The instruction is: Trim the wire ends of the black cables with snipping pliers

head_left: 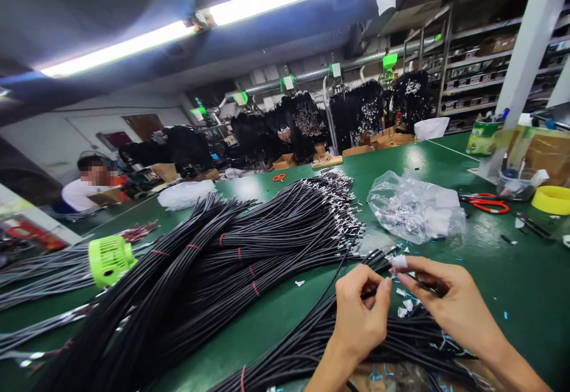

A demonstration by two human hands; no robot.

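Observation:
My left hand (360, 309) is closed in a pinch around a thin black cable (332, 288) near its end. My right hand (439, 297) is also closed, fingertips pinching a small white connector (398, 261) at the cable's tip. Both hands hover just above a low pile of black cables (312, 338) at the table's near edge. A big heap of bundled black cables (231, 261) with red ties and metal terminals lies to the left. White bits (406, 307) lie under my hands.
A clear plastic bag of small parts (414, 208) sits beyond my hands on the green table (512, 273). Red scissors (487, 203), a yellow tape roll (552, 199) and containers stand at right. A green fan (109, 259) lies at left. A person sits far left.

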